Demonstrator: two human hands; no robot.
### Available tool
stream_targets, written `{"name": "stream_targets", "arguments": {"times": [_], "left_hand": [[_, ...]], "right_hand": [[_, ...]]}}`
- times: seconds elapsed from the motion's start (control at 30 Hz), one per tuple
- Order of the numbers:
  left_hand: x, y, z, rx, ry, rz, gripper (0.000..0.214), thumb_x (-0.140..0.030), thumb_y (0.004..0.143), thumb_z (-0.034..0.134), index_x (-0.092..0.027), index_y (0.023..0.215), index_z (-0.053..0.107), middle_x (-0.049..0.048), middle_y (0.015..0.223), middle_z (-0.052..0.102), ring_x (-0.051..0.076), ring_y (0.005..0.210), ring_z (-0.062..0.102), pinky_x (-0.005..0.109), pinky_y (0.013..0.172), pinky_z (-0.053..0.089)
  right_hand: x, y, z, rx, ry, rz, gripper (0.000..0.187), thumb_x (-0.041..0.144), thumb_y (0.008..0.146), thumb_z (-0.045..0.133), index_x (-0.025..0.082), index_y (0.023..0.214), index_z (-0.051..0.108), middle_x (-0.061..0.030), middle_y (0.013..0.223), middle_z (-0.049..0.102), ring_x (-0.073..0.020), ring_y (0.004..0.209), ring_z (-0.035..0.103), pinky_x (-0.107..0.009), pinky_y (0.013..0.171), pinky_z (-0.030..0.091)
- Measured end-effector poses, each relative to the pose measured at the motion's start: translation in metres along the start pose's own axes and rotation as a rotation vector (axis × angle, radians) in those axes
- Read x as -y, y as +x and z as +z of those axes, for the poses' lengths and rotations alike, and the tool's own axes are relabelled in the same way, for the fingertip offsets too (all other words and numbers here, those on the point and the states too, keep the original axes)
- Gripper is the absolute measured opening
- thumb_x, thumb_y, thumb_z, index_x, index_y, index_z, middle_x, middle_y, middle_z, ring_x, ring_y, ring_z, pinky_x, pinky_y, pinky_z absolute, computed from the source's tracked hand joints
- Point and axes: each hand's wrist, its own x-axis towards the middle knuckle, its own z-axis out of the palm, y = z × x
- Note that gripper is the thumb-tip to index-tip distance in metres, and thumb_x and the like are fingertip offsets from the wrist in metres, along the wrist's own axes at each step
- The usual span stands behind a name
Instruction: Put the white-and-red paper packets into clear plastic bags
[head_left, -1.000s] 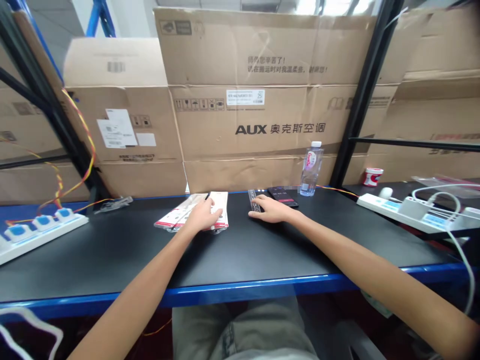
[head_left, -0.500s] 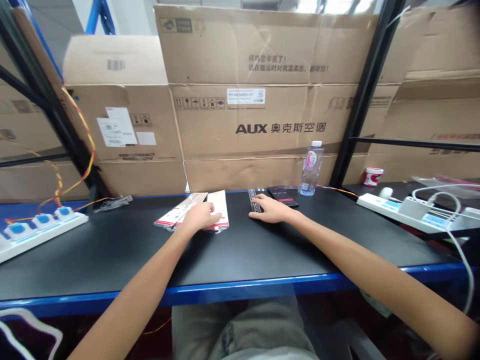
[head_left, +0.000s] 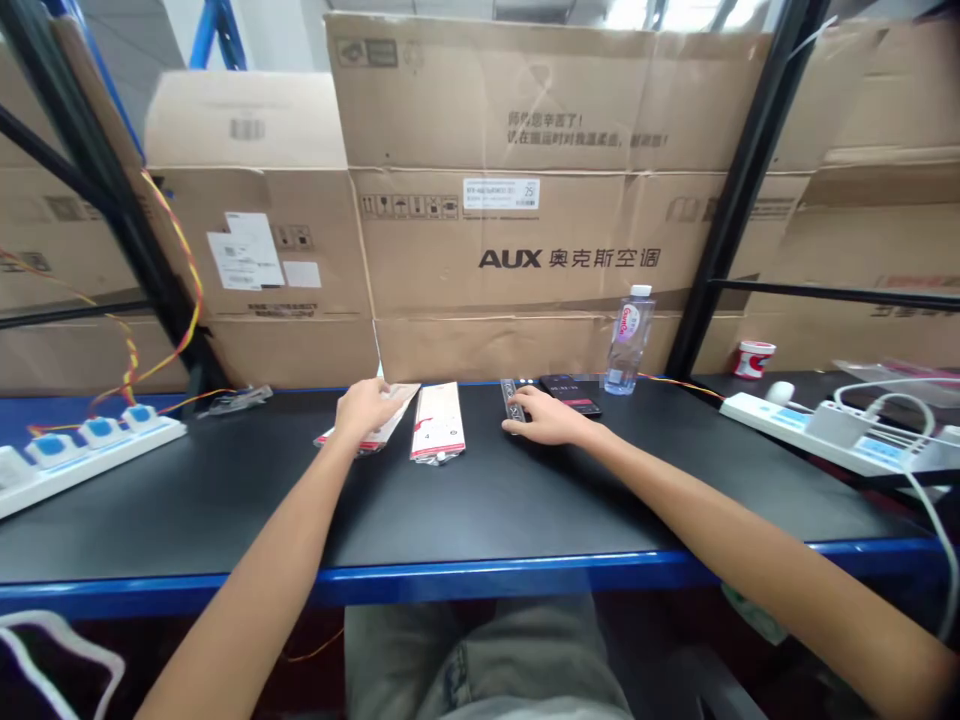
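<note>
My left hand [head_left: 365,408] rests over the left of two flat white-and-red packets in clear wrap, its fingers loosely extended and pointing right. That packet [head_left: 384,434] lies slanted on the black tabletop, partly covered by the hand. Beside it, apart from the hand, the second packet [head_left: 439,420] lies nearly straight. My right hand [head_left: 547,416] is closed around a narrow dark strip with a light pattern [head_left: 509,388]; its lower part is hidden by the fingers. Just behind the right hand lies a dark phone [head_left: 571,393] with a lit screen.
A clear water bottle [head_left: 627,345] stands behind the phone. White power strips lie at the left [head_left: 97,465] and right [head_left: 810,432] with cords. A red-and-white tub [head_left: 752,359] sits at the far right. Cardboard [head_left: 510,340] walls the back; a blue edge [head_left: 480,574] runs in front.
My left hand has moved left, off the right packet and onto the left one, so the right packet now shows fully. My right hand stays on the patterned strip. The view shifts slightly.
</note>
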Motion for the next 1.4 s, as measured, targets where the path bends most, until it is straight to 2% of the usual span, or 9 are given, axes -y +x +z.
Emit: {"name": "stream_targets", "arguments": {"times": [0.1, 0.2, 0.43, 0.57, 0.63, 0.8, 1.03, 1.23, 1.4], "left_hand": [[0.021, 0.007, -0.001, 0.199, 0.066, -0.146, 0.055, -0.062, 0.064, 0.065, -0.023, 0.102, 0.069, 0.0148, 0.114, 0.070, 0.037, 0.105, 0.064, 0.039, 0.081, 0.048], [0.026, 0.008, -0.001, 0.200, 0.010, -0.118, 0.043, -0.055, 0.064, 0.068, -0.023, 0.093, 0.071, 0.0128, 0.108, 0.072, 0.033, 0.100, 0.066, 0.036, 0.080, 0.048], [0.007, 0.001, -0.015, -0.142, -0.180, -0.001, 0.013, -0.031, 0.073, 0.060, -0.019, 0.077, 0.064, 0.0078, 0.087, 0.072, 0.023, 0.088, 0.064, 0.031, 0.079, 0.046], [-0.024, -0.016, -0.016, -0.384, -0.490, 0.184, 0.013, -0.032, 0.076, 0.060, -0.019, 0.078, 0.060, 0.0028, 0.079, 0.067, 0.017, 0.076, 0.062, 0.028, 0.076, 0.048], [-0.047, -0.031, -0.013, -0.297, -0.643, 0.339, 0.018, -0.036, 0.080, 0.060, -0.019, 0.087, 0.061, 0.0034, 0.088, 0.067, 0.017, 0.082, 0.063, 0.028, 0.075, 0.049], [-0.089, -0.062, -0.002, 0.260, -0.747, 0.706, 0.028, -0.042, 0.076, 0.070, -0.021, 0.095, 0.069, 0.0075, 0.114, 0.067, 0.023, 0.095, 0.064, 0.033, 0.079, 0.054], [-0.079, -0.058, -0.006, 0.233, -1.068, 0.501, 0.035, -0.033, 0.081, 0.064, -0.020, 0.114, 0.064, 0.0099, 0.117, 0.068, 0.025, 0.107, 0.065, 0.039, 0.090, 0.052], [-0.082, -0.058, -0.004, 0.022, -0.603, 0.717, 0.026, -0.027, 0.078, 0.065, -0.023, 0.103, 0.070, 0.0059, 0.116, 0.067, 0.025, 0.111, 0.060, 0.041, 0.102, 0.044], [-0.088, -0.066, -0.004, 0.022, -0.491, 0.775, 0.036, -0.035, 0.071, 0.075, -0.026, 0.106, 0.069, 0.0067, 0.120, 0.061, 0.026, 0.117, 0.056, 0.043, 0.105, 0.041]], "right_hand": [[0.000, 0.000, 0.001, -0.010, 0.003, -0.003, 0.049, 0.052, 0.086, 0.059, 0.019, 0.122, 0.061, -0.0130, 0.133, 0.054, -0.0280, 0.112, 0.060, -0.035, 0.096, 0.047], [0.000, 0.001, 0.002, -0.019, 0.021, 0.005, 0.047, 0.049, 0.084, 0.061, 0.020, 0.121, 0.062, -0.0123, 0.133, 0.054, -0.0261, 0.106, 0.062, -0.033, 0.091, 0.049], [0.009, 0.002, -0.003, -0.144, 0.156, -0.071, 0.036, 0.033, 0.082, 0.065, 0.016, 0.114, 0.065, -0.0133, 0.122, 0.061, -0.0243, 0.102, 0.063, -0.037, 0.094, 0.049], [0.033, -0.001, -0.003, -0.132, 0.650, -0.035, 0.035, 0.037, 0.085, 0.066, 0.019, 0.115, 0.063, -0.0105, 0.120, 0.065, -0.0207, 0.099, 0.065, -0.034, 0.086, 0.054], [0.048, -0.004, 0.000, -0.059, 0.993, 0.065, 0.038, 0.041, 0.087, 0.064, 0.019, 0.117, 0.061, -0.0105, 0.117, 0.067, -0.0195, 0.099, 0.067, -0.032, 0.084, 0.056], [0.066, -0.006, 0.007, 0.019, 1.483, 0.183, 0.034, 0.037, 0.084, 0.070, 0.015, 0.108, 0.061, -0.0121, 0.109, 0.071, -0.0200, 0.096, 0.071, -0.031, 0.086, 0.057], [0.055, -0.001, 0.002, -0.070, 1.519, 0.285, 0.011, 0.013, 0.081, 0.062, 0.013, 0.092, 0.063, -0.0106, 0.094, 0.074, -0.0185, 0.084, 0.073, -0.027, 0.073, 0.058], [0.052, -0.001, 0.006, -0.016, 1.523, 0.246, 0.014, 0.019, 0.082, 0.062, 0.016, 0.095, 0.065, -0.0076, 0.090, 0.074, -0.0168, 0.083, 0.072, -0.023, 0.069, 0.057], [0.052, -0.002, 0.007, -0.037, 1.452, 0.242, 0.025, 0.027, 0.079, 0.071, 0.017, 0.102, 0.067, -0.0080, 0.095, 0.074, -0.0165, 0.079, 0.071, -0.025, 0.068, 0.058]]}}
